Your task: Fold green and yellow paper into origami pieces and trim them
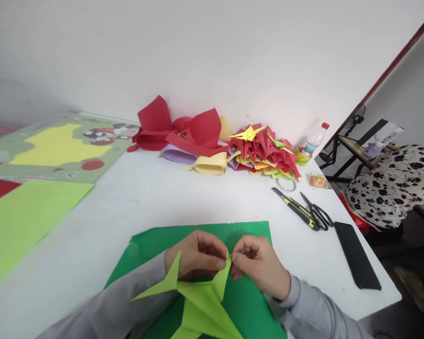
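Observation:
A light-green folded paper figure (201,303) with several pointed arms is in front of me, over a dark green sheet (247,303). My left hand (198,256) is closed in a pinch on one upright arm of the figure, close to its tip. Right beside it, my right hand (261,266) pinches at the very tip of the same arm, thumb against forefinger. A tiny yellowish bit shows between the two hands; what it is I cannot make out. The lower part of the figure runs out of the picture.
Folded red paper stars (268,150) and rolled paper sheets (212,165) line the wall. On the right lie a utility knife (297,209), scissors (320,216), a tape roll (286,184), a bottle (311,143) and a black phone (356,256). Light-green paper (31,221) lies left. A person in patterned clothing (395,183) is beyond.

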